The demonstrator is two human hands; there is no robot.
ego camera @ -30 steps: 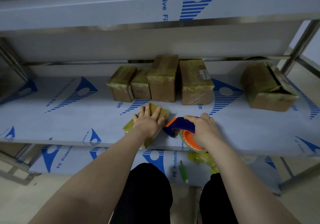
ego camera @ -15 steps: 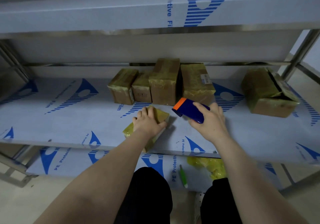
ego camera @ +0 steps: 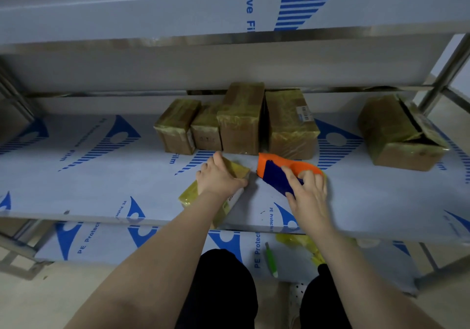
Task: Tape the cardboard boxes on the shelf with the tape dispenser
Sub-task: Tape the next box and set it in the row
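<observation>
Single head-worn wide-angle view: I look forward and down from close range onto the middle shelf (ego camera: 101, 189), spanning mid-frame; the upper shelf (ego camera: 127, 11) crosses the top, the person's forearms (ego camera: 165, 252) enter from the lower edge

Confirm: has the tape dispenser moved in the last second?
Yes. The tape dispenser, gripped by the right hand, went from the shelf front edge back toward the row of taped boxes; its orange nose now sits just before them.
</observation>
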